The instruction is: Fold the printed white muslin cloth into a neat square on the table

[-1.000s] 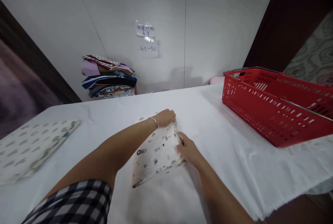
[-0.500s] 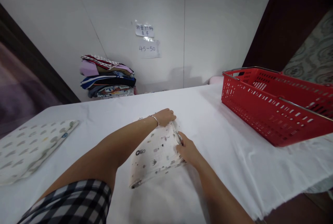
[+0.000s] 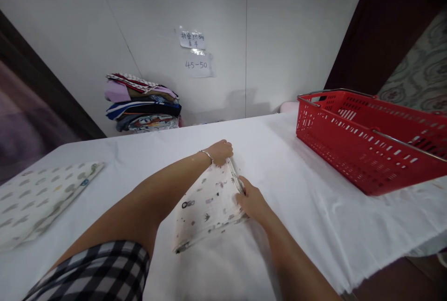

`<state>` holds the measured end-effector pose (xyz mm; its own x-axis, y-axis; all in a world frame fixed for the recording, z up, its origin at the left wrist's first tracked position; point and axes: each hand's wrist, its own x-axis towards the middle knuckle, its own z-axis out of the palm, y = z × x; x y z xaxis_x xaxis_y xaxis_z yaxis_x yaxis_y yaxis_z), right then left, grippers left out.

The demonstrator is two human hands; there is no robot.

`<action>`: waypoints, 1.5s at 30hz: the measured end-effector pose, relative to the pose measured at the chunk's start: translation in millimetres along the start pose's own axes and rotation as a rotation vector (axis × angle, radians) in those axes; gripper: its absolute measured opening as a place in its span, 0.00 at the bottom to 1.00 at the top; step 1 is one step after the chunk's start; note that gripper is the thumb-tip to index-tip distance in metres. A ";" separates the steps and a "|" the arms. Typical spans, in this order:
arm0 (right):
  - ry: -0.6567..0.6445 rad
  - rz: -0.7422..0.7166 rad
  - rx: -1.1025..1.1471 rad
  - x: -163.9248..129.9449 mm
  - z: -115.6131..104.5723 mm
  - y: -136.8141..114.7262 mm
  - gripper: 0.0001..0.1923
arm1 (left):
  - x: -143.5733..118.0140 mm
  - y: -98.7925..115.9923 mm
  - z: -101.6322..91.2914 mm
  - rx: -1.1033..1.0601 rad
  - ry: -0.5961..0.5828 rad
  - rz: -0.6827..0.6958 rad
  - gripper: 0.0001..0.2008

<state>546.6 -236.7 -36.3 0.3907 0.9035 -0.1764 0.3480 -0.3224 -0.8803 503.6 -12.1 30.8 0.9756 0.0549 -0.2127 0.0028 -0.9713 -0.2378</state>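
Note:
A folded white cloth with small grey and black prints lies in front of me on the white tablecloth. My left hand, with a bracelet at the wrist, is closed on the cloth's far corner; its fingertips are partly hidden from me. On the right edge of the same cloth, my right hand pinches the layers, thumb on top and fingers beneath. Off to the left lies another folded cloth, white with grey shapes, touched by neither hand.
A red plastic basket with metal handles stands on the right of the table. Behind the table's far edge, a stack of folded fabrics rests against the wall. Two paper signs are taped above.
My left hand has moved slightly away from me, lifting or pulling the cloth's far corner a little. My right hand keeps its pinch in nearly the same place.

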 end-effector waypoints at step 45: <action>0.007 0.065 -0.588 -17.4 -23.6 -19.3 0.20 | 2.6 42.6 69.9 -0.327 0.301 -0.771 0.24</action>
<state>553.2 -252.9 -5.9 0.4316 0.8756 -0.2171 0.7362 -0.4809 -0.4761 490.9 -37.1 -46.1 0.6924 0.7026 0.1643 0.7005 -0.7091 0.0803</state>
